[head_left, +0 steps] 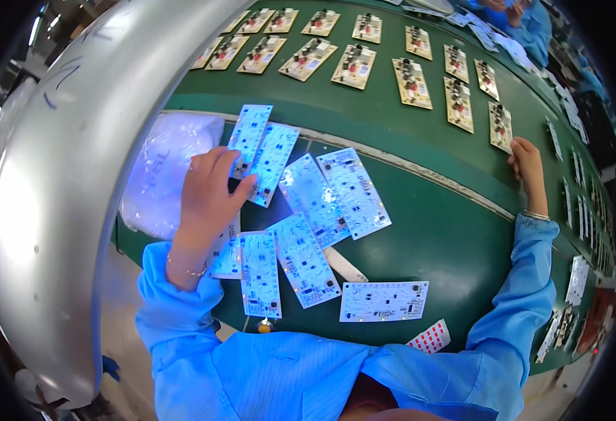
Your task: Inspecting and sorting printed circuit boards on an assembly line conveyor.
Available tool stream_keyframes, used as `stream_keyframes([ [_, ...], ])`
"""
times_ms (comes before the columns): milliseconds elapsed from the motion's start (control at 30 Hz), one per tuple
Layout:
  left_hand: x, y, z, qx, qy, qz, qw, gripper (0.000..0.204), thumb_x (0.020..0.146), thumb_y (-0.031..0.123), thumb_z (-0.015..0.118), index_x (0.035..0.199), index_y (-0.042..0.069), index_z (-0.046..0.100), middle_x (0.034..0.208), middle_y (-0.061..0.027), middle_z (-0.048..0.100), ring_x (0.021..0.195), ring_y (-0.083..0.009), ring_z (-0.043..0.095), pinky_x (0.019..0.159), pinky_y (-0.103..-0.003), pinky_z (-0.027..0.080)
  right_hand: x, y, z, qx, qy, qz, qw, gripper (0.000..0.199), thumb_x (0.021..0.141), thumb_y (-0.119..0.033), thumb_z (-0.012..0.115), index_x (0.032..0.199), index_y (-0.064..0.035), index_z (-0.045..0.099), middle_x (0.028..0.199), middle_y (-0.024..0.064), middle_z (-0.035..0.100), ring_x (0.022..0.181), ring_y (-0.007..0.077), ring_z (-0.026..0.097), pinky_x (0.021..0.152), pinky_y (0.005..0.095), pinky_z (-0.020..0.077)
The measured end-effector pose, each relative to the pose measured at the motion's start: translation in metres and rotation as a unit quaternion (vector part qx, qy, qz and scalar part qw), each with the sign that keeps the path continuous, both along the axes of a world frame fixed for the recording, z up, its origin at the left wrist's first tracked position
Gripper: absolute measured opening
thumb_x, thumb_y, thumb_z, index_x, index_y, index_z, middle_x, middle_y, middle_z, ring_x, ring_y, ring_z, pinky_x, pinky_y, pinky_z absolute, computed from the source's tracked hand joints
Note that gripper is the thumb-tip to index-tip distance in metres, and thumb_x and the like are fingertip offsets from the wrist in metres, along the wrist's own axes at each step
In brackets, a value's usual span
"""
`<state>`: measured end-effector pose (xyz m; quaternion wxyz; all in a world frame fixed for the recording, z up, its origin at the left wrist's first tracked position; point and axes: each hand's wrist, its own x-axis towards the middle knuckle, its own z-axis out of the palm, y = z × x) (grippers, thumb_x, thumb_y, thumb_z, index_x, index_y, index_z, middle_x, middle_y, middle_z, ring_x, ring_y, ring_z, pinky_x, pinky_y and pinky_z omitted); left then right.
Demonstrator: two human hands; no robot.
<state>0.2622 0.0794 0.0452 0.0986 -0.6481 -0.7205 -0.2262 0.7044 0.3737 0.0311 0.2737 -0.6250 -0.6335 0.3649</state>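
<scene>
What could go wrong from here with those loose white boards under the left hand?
The left hand presses on overlapping white circuit boards; sliding one could scrape its neighbours or drag them out of place. The right hand reaches for a tan board on the green belt, so the blue sleeve might sweep the lowest white board.

tan circuit boards point(412, 83) in rows on the green belt point(392, 133) — red-dotted sticker sheet point(431, 339) below.
</scene>
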Motion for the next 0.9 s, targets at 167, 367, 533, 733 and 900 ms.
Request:
stream_keyframes([
  [167,0.006,0.0,0.004,-0.027,0.115,0.053,0.992,0.042,0.07,0.037,0.059,0.097,0.006,0.054,0.092,-0.0118,0.055,0.088,-0.024,0.047,0.079,-0.039,0.027,-0.016,-0.009,0.005,0.259,-0.23,-0.043,0.937,0.03,0.084,-0.031,0.045,0.098,-0.0063,0.056,0.061,0.0086,0.055,0.052,0.0156,0.052,0.049,0.0283,0.04],
  [367,0.011,0.012,0.004,-0.04,0.113,0.1,0.988,0.048,0.071,0.038,0.058,0.106,0.005,0.05,0.081,-0.0105,0.057,0.082,-0.0235,0.048,0.077,-0.04,0.027,-0.052,-0.028,0.01,0.313,-0.127,0.041,0.94,0.026,0.083,-0.028,0.05,0.092,-0.0054,0.059,0.062,0.0081,0.055,0.055,0.013,0.051,0.052,0.0254,0.0396],
  [533,0.007,0.014,0.005,-0.025,0.092,0.131,0.987,0.054,0.066,0.035,0.063,0.109,0.006,0.048,0.081,-0.0106,0.057,0.078,-0.0238,0.048,0.078,-0.038,0.026,-0.161,-0.091,0.038,0.3,0.011,0.311,0.902,0.02,0.082,-0.019,0.053,0.09,-0.0021,0.059,0.07,0.0059,0.058,0.062,0.0116,0.053,0.058,0.0231,0.0421],
  [733,0.008,0.015,0.012,0.228,-0.009,0.033,0.973,0.06,0.059,0.022,0.07,0.11,0.001,0.044,0.092,-0.015,0.053,0.087,-0.0286,0.051,0.08,-0.038,0.037,-0.259,-0.126,0.056,0.272,0.083,0.466,0.838,0.056,0.071,-0.019,0.065,0.12,-0.0055,0.04,0.1,0.0093,0.052,0.078,0.016,0.051,0.067,0.0266,0.0426],
  [900,0.009,0.0,0.031,0.203,-0.026,-0.05,0.978,0.078,0.058,0.008,0.069,0.123,0.001,0.026,0.11,-0.0168,0.045,0.097,-0.0253,0.048,0.083,-0.036,0.039,-0.281,-0.142,0.07,0.32,0.166,0.493,0.792,0.069,0.068,-0.019,0.069,0.125,-0.0052,0.033,0.108,0.0106,0.048,0.086,0.0183,0.047,0.074,0.0274,0.0401],
])
